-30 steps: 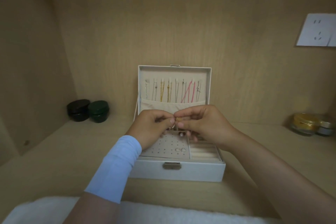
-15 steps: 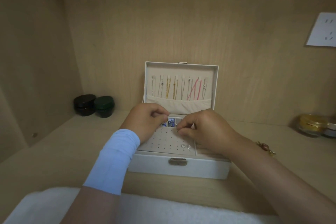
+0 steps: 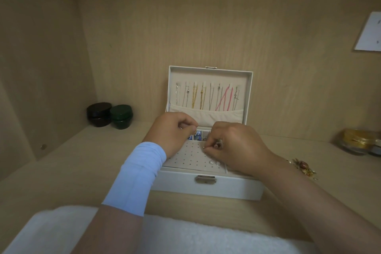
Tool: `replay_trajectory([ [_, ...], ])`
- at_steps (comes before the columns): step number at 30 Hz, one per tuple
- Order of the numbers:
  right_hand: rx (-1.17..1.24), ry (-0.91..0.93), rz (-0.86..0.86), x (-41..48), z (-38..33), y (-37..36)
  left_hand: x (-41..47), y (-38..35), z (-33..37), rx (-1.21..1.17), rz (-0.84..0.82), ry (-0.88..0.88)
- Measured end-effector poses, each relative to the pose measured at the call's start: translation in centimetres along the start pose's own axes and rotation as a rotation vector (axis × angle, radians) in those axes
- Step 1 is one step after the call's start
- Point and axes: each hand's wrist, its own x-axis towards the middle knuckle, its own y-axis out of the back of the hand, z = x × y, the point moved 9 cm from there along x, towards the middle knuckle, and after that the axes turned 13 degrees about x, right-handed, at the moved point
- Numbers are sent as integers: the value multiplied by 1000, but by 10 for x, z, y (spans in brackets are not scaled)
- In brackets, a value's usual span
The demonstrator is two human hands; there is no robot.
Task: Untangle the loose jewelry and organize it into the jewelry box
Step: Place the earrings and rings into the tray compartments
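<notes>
On wood (image 3: 82, 171), jewelry box (image 3: 226, 188) lies crosswise, lid (image 3: 209, 76) upright; right hand (image 3: 237, 146) pinches a stud (image 3: 204, 147); left hand (image 3: 171, 132) unclear.

left of left hand (image 3: 171, 132): bare shelf (image 3: 82, 171), free up to two dark jars (image 3: 109, 114) | behind hands: upright lid (image 3: 208, 77) blocks | right of right hand (image 3: 237, 146): brooch (image 3: 303, 167) beside forearm, gold jars (image 3: 357, 142) farther out | nearer: white towel (image 3: 185, 237)

Jars (image 3: 109, 116) left of jewelry box (image 3: 208, 188)

Wooden shelf (image 3: 82, 171): jewelry box (image 3: 208, 189), jars (image 3: 99, 114), brooch (image 3: 303, 168).
</notes>
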Motion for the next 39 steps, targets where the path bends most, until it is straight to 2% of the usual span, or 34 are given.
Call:
replay_trajectory([
  [8, 152, -68, -199, 0, 8, -7, -3, -3, 7, -21, -9, -35],
  [14, 513, -243, 2, 3, 29, 23, -4, -8, 15, -158, 23, -14],
  [18, 737, -286, 20, 0, 30, 33, -6, -13, 34, -218, 51, -65],
  [26, 741, -338, 19, -24, 50, 48, -15, -33, 58, -234, 7, -146],
  [29, 742, -388, -7, -39, 57, 39, -21, -45, 66, -164, -81, -197],
  [33, 599, -402, -32, -51, 65, 33, -29, -57, 73, -57, -179, -201],
  [39, 439, -369, -36, -55, 67, 34, -28, -56, 74, 102, -116, -215],
])
